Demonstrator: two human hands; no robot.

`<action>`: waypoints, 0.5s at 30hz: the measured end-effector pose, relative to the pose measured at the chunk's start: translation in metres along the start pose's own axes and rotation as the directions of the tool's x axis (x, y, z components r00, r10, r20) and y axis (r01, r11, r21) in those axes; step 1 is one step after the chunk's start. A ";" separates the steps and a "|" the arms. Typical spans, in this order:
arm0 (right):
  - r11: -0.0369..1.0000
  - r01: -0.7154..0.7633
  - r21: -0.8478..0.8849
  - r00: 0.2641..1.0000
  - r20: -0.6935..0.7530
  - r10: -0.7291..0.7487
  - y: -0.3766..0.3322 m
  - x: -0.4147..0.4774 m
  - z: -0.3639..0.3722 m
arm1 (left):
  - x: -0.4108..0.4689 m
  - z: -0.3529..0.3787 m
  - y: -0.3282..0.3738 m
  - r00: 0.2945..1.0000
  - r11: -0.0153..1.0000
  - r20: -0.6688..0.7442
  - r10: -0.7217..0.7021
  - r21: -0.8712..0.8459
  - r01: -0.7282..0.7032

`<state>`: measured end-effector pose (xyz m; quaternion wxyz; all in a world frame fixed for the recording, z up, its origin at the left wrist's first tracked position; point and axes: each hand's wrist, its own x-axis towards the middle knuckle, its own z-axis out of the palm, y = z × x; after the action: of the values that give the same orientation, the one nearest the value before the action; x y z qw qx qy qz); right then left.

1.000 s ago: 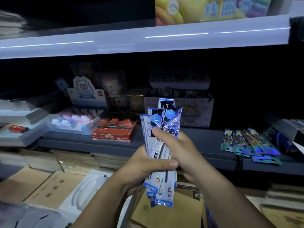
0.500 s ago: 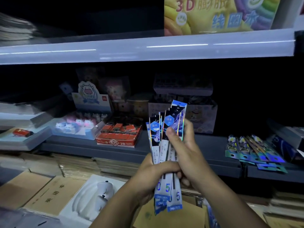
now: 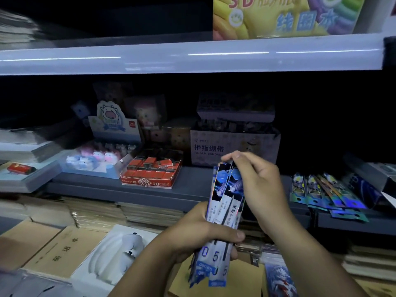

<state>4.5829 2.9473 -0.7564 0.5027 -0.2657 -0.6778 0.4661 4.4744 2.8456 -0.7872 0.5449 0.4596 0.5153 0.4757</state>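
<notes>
Head view: the left hand [image 3: 199, 230] grips a bundle of pen packets [image 3: 222, 213] upright at near centre before the shelf [image 3: 188, 185], while the right hand [image 3: 260, 185] pinches the packets' top ends, right of a red eraser box [image 3: 150, 170].

Pen packs [image 3: 227, 202]: glossy film sleeves, holographic foil sheen on upper part, smooth white printed card lower down. Upper shelf edge [image 3: 192, 58]: smooth, glossy, mirrors light strips. Eraser box [image 3: 151, 175]: red printed cardboard, slight sheen. Notebooks [image 3: 64, 249]: matt brown kraft paper. Moulded tray [image 3: 107, 260]: smooth white plastic.
</notes>
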 end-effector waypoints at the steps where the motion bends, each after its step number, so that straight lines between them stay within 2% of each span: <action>1: 0.999 -0.045 0.022 0.999 -0.010 0.046 0.000 0.001 0.000 | 0.000 0.000 0.000 1.000 1.000 0.015 -0.004 -0.007 0.004; 5: 0.948 -0.302 0.104 0.952 0.087 0.294 -0.003 0.000 -0.002 | 0.004 0.001 -0.003 1.000 0.999 0.000 -0.024 -0.020 0.024; 7: 0.944 -0.312 0.107 0.946 0.124 0.299 -0.001 -0.001 0.000 | 0.006 0.001 -0.006 0.999 0.999 -0.043 -0.026 -0.025 0.025; 9: 0.940 -0.291 0.177 0.956 0.088 0.279 0.002 0.000 0.004 | 0.008 0.001 -0.005 0.996 0.999 -0.093 0.005 -0.047 -0.010; 12: 0.829 -0.316 0.462 0.933 -0.007 0.359 0.004 0.002 0.007 | 0.012 0.004 0.005 0.958 0.953 -0.251 0.137 -0.230 -0.196; 15: 0.709 -0.413 0.572 0.879 0.046 0.475 0.002 -0.010 0.014 | 0.020 0.000 0.016 0.816 0.791 -0.517 0.259 -0.371 -0.487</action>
<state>4.5728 2.9346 -0.7631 0.4660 -0.2838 -0.3972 0.7379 4.4743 2.8670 -0.7734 0.4035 0.2821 0.3834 0.7814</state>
